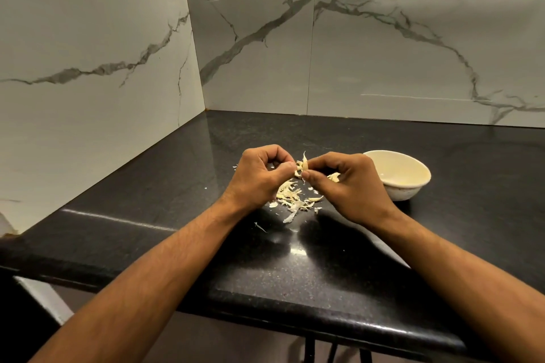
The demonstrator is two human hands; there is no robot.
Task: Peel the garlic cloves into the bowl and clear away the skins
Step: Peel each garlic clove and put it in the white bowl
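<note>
Two hands meet over the dark bench (147,186): the left hand (259,177) and the right hand (348,183) each pinch the same garlic clove (301,169) between thumb and fingertips, held just above the heap of skins (295,199). Each grip is clamped on the clove. I judge the clove small, firm and somewhat slippery, its skin papery, feather-light and easily torn, best taken at a loose curling edge. Pale, cream-coloured strips stand up from it. A cream bowl (413,188) sits just right of the right hand; its contents are not discernible.
</note>
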